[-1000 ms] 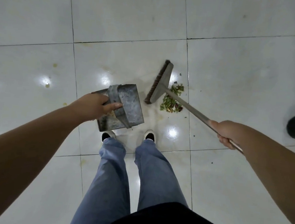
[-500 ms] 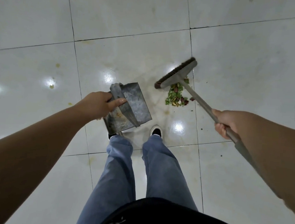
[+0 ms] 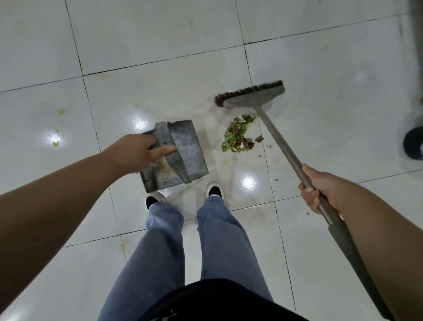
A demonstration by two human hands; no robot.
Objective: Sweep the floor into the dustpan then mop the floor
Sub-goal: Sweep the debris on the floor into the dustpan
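The debris pile (image 3: 238,136) lies unswept between brush head (image 3: 251,94) and metal dustpan (image 3: 180,155); left hand (image 3: 135,154) fingers grip the dustpan, right hand (image 3: 316,187) fingers the broom handle (image 3: 280,140). Mopping remains.

— How are the arms set?
— Both reach forward and down, bare to past the elbow. The left hand (image 3: 136,152) grips a handle, forefinger stretched straight along it, the other fingers (image 3: 153,144) curled round.
— And the right hand (image 3: 316,187)?
— Out to the side and lower in view, fist wrapped round a shaft, knuckles toward the camera.
— Legs?
— Standing, feet slightly apart.
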